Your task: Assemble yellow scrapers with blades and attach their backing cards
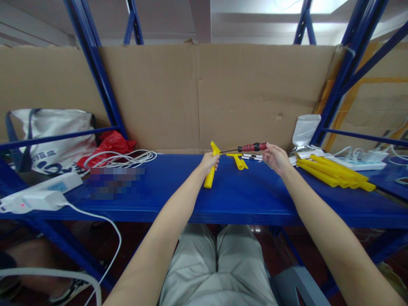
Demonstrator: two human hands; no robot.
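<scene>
My left hand (209,161) is closed round a yellow plastic piece (210,176) that stands on the blue shelf (191,199). My right hand (276,158) grips the red and black handle of a screwdriver (251,147). Its thin shaft points left, with the tip at the top of the yellow piece. A second yellow piece (238,160) lies on the shelf between my hands.
A pile of yellow tubes (331,173) lies at the right beside a white power strip (360,161) and a silver bag (305,129). At the left are coiled white cable (124,158), a red bag (108,144), a white tote (47,136) and power strips (38,193). Cardboard (204,93) backs the shelf.
</scene>
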